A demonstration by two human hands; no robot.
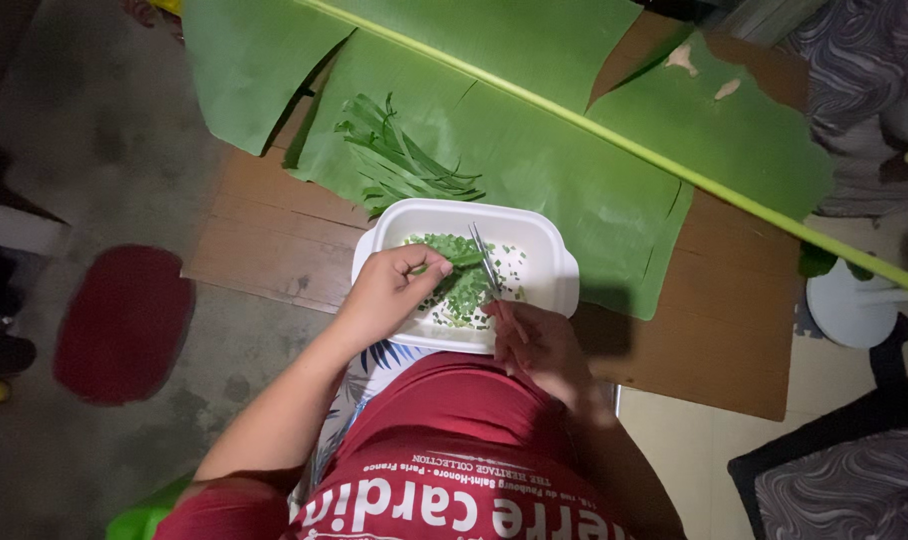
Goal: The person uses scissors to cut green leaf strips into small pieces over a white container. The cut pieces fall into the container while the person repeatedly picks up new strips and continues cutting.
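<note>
My left hand (386, 288) pinches a bunch of green leaf strips (456, 250) over a white rectangular container (554, 250). My right hand (536, 345) grips scissors (486, 262), whose blades reach across the strips above the container. Chopped green pieces (466, 292) lie scattered inside it. A pile of long uncut green leaves (399, 160) rests just beyond the container on a large banana leaf (574, 150).
The banana leaf covers a low wooden board (264, 240) on the floor. A dark red round mat (124, 320) lies to the left. A white stool base (854, 305) stands at the right, near patterned fabric (854, 490). My red shirt fills the bottom.
</note>
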